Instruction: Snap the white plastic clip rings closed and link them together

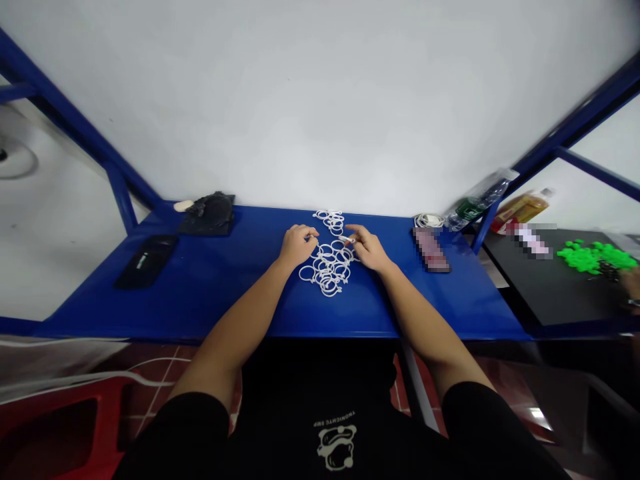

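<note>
A heap of several white plastic rings [330, 263] lies in the middle of the blue table [225, 293], running back toward the wall. My left hand [297, 244] rests at the heap's left edge with its fingers curled on a ring. On the right side of the heap, my right hand [367, 247] pinches a small white piece between thumb and fingers. Both forearms reach in from the near edge.
A black phone [145, 260] lies at the left, a black bundle [210, 213] behind it. A blurred phone [431, 249], a coiled white cable [429, 220] and plastic bottles [477, 199] sit at the right. Green pieces [593, 257] lie on a black table. Another person's hand [631, 283] shows at far right.
</note>
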`<action>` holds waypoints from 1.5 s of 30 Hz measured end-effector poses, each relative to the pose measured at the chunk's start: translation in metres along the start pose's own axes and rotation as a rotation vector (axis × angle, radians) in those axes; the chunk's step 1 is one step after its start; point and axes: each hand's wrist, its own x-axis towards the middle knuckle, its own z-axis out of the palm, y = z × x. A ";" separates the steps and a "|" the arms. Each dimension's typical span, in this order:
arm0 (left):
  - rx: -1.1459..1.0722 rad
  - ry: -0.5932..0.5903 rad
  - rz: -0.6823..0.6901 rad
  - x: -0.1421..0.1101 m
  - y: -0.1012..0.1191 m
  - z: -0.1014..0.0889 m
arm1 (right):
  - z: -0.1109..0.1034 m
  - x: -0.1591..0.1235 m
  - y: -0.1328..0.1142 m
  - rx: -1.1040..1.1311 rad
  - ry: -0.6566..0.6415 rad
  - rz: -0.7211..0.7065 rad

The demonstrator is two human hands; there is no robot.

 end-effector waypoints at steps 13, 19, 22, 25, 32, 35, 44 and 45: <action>-0.014 -0.086 0.041 0.002 -0.009 0.008 | -0.003 0.007 0.036 -0.057 0.120 0.188; 0.002 -0.138 0.084 0.002 -0.008 0.011 | -0.001 0.023 0.060 -0.046 0.222 0.346; -0.008 -0.140 0.119 0.003 -0.008 0.012 | -0.003 0.041 0.062 -0.202 0.124 0.271; -0.015 -0.151 0.146 0.003 -0.009 0.012 | 0.000 0.062 0.060 -0.288 0.004 0.128; -0.160 -0.087 0.089 -0.001 -0.006 0.010 | 0.018 0.078 0.053 -0.340 -0.156 0.076; -0.244 -0.036 0.033 -0.001 -0.004 0.008 | 0.015 0.072 0.051 -0.319 -0.125 0.109; -0.333 0.090 -0.144 0.004 -0.004 0.012 | -0.017 0.025 0.038 -0.084 0.109 0.118; -0.394 0.094 -0.171 0.005 -0.006 0.014 | -0.020 0.017 0.038 -0.061 0.115 0.125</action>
